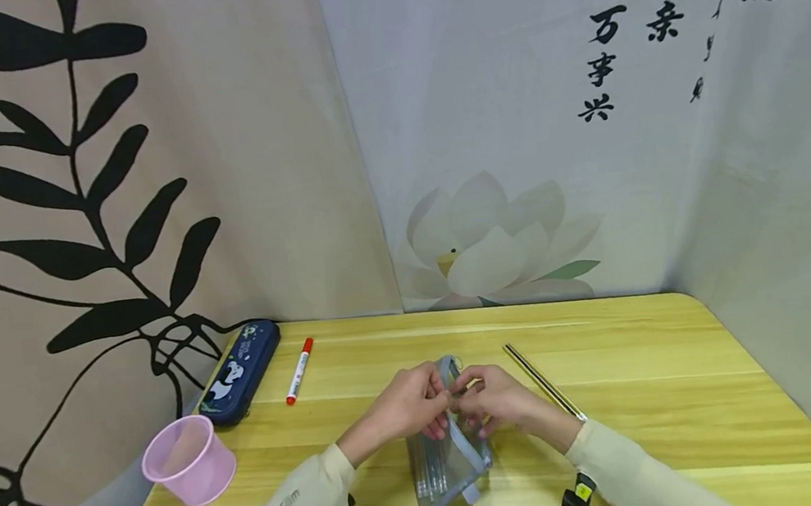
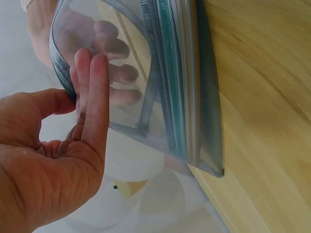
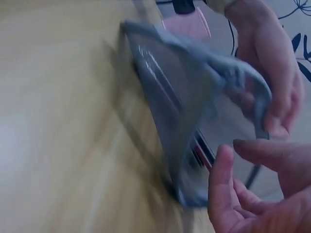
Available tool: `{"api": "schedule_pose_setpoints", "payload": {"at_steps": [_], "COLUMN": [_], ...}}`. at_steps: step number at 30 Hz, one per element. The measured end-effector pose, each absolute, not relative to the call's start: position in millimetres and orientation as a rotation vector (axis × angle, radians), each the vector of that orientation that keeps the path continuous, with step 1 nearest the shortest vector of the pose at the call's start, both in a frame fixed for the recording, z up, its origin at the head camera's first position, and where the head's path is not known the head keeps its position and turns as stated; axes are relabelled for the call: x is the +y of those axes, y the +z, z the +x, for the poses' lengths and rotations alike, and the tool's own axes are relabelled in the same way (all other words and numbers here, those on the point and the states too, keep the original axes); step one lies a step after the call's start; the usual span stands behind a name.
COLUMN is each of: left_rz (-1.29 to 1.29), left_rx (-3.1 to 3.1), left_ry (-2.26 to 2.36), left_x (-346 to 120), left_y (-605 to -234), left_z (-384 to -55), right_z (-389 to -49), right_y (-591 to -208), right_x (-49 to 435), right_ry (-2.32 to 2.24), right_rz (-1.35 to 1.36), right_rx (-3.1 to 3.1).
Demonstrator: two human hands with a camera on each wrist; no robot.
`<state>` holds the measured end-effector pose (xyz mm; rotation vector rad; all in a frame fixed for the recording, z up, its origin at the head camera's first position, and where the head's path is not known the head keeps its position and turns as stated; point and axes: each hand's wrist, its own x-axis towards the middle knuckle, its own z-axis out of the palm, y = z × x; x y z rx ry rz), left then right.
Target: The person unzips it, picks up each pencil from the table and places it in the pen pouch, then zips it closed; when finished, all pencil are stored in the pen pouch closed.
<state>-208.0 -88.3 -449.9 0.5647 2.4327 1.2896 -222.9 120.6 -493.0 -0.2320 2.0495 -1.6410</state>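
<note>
Wood-grain table (image 1: pixel 687 388): left hand (image 1: pixel 415 400) pinches the edge of a mesh pouch (image 1: pixel 452 471). Right hand (image 1: pixel 498 400) is at its opening; can't tell if gripping.

Home-like nook: table (image 1: pixel 672 390), printed hangings (image 1: pixel 274 135)

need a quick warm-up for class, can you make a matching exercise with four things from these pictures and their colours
Things
1. cup
2. case
3. marker
4. pouch

Colours
A. white with red ends
B. see-through grey mesh
C. pink
D. dark blue

Pairs: 1-C, 2-D, 3-A, 4-B
</note>
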Motion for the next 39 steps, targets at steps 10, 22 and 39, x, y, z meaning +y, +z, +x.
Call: {"api": "schedule_pose_setpoints", "payload": {"at_steps": [10,22,39], "left_rz": [0.535,0.525,0.532], "left_rx": [2.433,2.429,2.429], "left_ry": [1.310,1.316,1.317], "left_x": [-88.8,-90.9,-92.0], "left_y": [-453.2,-456.6,-455.4], "left_z": [-206.3,-203.7,-205.2], "right_z": [-233.0,-244.7,-252.8], "right_y": [-491.0,-504.5,-520.3], "right_x": [179.5,241.6,264.9], "right_ry": [-1.580,-1.471,-1.496], "right_rz": [-0.173,-0.052,-0.062], "right_rx": [2.306,2.548,2.507]}}
